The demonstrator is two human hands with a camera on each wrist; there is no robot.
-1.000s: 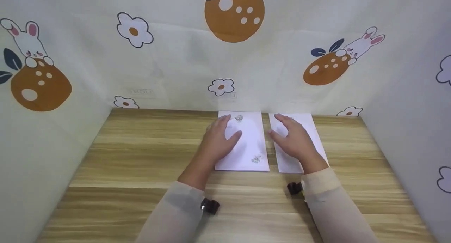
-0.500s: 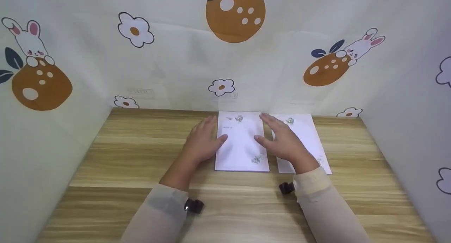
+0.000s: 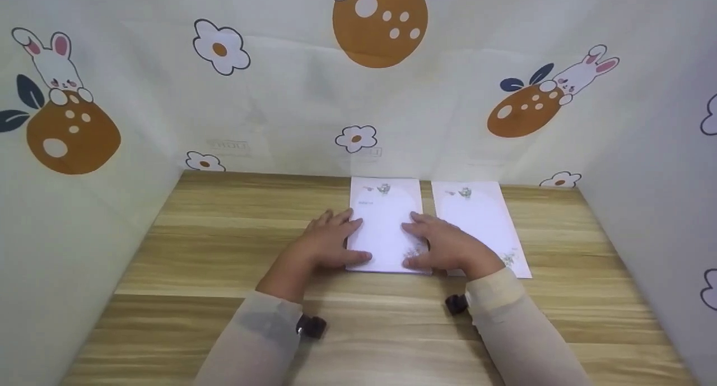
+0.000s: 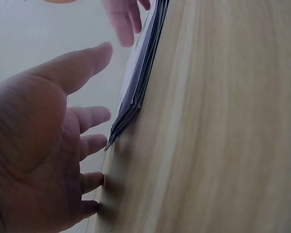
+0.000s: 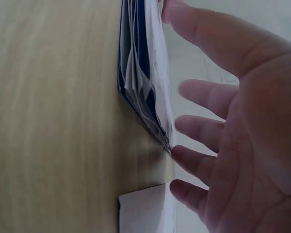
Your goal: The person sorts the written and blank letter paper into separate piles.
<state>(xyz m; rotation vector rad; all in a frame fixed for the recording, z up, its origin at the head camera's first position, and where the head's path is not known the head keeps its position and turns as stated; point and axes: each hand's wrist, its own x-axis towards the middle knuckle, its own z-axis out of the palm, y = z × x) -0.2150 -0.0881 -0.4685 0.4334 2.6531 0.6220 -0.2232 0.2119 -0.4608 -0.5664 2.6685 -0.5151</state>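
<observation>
A layered stack of white paper (image 3: 386, 223), printed with small green flower sprigs, lies flat near the back wall. My left hand (image 3: 327, 243) is at its left long edge, fingers spread and thumb over the top sheet. Across from it, my right hand (image 3: 451, 246) spreads its fingers over the right edge. In the left wrist view the dark-edged layers of the stack (image 4: 144, 73) show beside my fingers; whether those fingers touch the stack I cannot tell. The right wrist view shows white and blue layers (image 5: 136, 73), uneven at the corner, with a fingertip at that corner.
A second white printed paper (image 3: 484, 212) lies just right of the stack, partly under my right hand and wrist. Wood-grain tabletop (image 3: 224, 235) surrounds both. A patterned cloth (image 3: 291, 94) with oranges, rabbits and flowers forms walls at the back and sides.
The right hand has moved left from over the second paper, and the left hand from over the stack to its left edge. Most recently, both came nearer the body with fingers spread.
</observation>
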